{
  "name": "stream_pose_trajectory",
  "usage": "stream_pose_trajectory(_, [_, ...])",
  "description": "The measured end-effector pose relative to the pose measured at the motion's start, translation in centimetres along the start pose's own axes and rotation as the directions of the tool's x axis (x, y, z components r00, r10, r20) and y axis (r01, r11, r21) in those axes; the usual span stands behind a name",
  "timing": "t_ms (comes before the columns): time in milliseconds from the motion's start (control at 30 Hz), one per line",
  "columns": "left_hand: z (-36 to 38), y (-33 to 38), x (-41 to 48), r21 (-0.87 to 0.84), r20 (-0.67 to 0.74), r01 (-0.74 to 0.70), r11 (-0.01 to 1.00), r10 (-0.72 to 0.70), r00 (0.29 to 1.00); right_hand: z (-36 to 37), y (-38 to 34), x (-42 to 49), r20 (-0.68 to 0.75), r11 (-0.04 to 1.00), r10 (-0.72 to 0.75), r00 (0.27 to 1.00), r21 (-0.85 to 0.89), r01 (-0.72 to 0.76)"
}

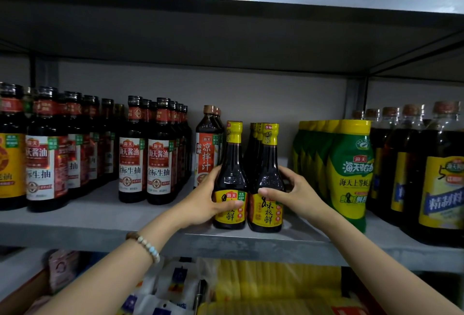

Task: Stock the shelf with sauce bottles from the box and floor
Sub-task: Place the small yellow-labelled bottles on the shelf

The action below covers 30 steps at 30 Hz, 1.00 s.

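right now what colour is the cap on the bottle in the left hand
Yellow cap on the dark sauce bottle, head view.

Left bottle [230, 164]: dark sauce, yellow cap and label, upright on shelf [100, 219], gripped by left hand [200, 204].
Right bottle [266, 164]: identical, just beside it, gripped by right hand [298, 194].

One wide-angle head-worn camera faces straight into the grey metal shelf board [100, 221] from close up, roughly level with it, seemingly tilted slightly downward; the frame's edges bend and blur.
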<state>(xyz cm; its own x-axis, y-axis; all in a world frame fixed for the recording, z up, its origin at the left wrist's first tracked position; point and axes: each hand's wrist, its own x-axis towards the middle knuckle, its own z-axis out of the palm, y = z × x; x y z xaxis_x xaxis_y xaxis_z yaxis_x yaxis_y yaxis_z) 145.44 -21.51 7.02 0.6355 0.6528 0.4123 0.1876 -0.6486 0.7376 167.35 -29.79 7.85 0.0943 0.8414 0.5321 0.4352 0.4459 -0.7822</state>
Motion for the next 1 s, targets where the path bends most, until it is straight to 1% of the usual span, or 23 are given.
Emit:
stream_pose_trajectory(233, [0.0, -0.1, 0.2, -0.004, -0.001, -0.006, 1.000, 0.006, 1.000, 0.2, 0.0, 0.3, -0.031, 0.999, -0.047, 0.998, -0.019, 0.047])
stream_pose_trajectory(300, [0.0, 0.0, 0.2, -0.014, 0.001, -0.003, 1.000, 0.003, 1.000, 0.4, 0.0, 0.2, -0.031, 0.998, -0.062, 0.998, 0.000, 0.062])
stream_pose_trajectory(433, [0.4, 0.0, -0.2, -0.020, -0.038, -0.003, 1.000, 0.002, 0.999, 0.2, 0.2, -0.5, 0.007, 1.000, -0.027, 1.000, 0.005, 0.027])
stream_pose_trajectory(500, [0.6, -0.2, -0.4, -0.009, -0.053, -0.010, 1.000, 0.010, 0.999, 0.1, 0.4, -0.9, 0.025, 0.999, -0.021, 0.999, -0.025, 0.021])
stream_pose_trajectory(700, [0.6, -0.4, -0.5, 0.000, -0.052, 0.010, 1.000, -0.010, 0.999, 0.2, 0.4, -1.0, -0.018, 0.987, -0.041, 0.999, -0.157, 0.038])
stream_pose_trajectory(800, [0.6, -0.4, -0.5, 0.006, -0.051, 0.011, 1.000, -0.010, 0.999, 0.2, 0.4, -1.1, -0.011, 0.987, -0.039, 0.999, -0.156, 0.037])
stream_pose_trajectory(1000, [0.8, -0.7, -0.7, -0.007, -0.072, 0.033, 0.999, -0.034, 0.997, 0.3, 1.0, -1.1, -0.023, 0.995, 0.014, 1.000, -0.101, -0.016])
